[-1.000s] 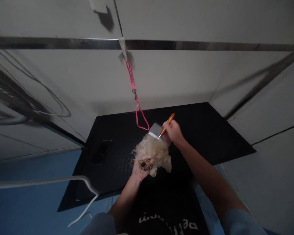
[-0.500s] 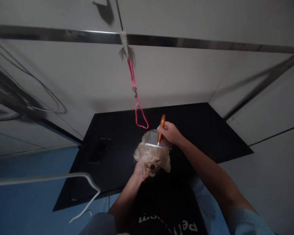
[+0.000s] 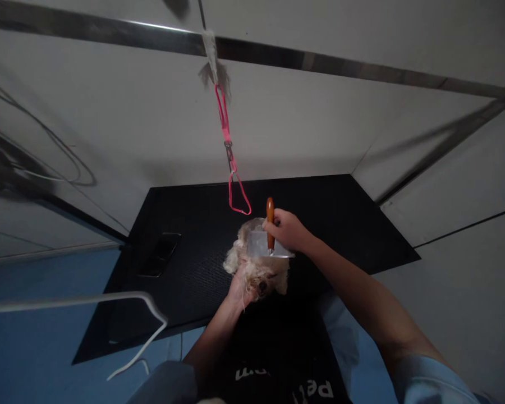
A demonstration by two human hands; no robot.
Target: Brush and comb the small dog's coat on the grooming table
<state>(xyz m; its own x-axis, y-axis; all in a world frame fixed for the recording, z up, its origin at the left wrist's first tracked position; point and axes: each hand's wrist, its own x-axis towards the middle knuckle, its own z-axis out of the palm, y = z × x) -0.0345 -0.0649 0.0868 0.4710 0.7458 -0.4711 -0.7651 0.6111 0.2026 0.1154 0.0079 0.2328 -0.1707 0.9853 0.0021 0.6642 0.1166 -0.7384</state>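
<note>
Head view: a small dog [image 3: 273,269] with a cream, curly coat is at the near middle of the black table [image 3: 332,213], its nose turned toward the table's near edge. The left hand [image 3: 237,287] is closed on the dog's chin and cheek, the fingers partly sunk in the fur and mostly hidden under the muzzle. The right hand [image 3: 289,229] is clamped around the orange-brown handle of a brush [image 3: 271,242], whose butt points to the table's far edge. The brush's flat, pale plate lies against the fur behind the dog's face; the light is dim, so I cannot tell how deep its working side sits in the coat.

On the left part of the table lies a dark, flat slab, probably a phone [image 3: 160,255], well apart from both hands. Toward the table's far edge hangs a pink leash [image 3: 226,133], its lower loop open just beyond the dog. It is fixed by a pale, frayed tie [image 3: 211,53] to a metal rail [image 3: 278,52] on the wall [image 3: 320,123] behind the table. A bent white rod [image 3: 130,295] reaches across the table's near left corner, and a black apron [image 3: 278,342] with white lettering is at its near side.
</note>
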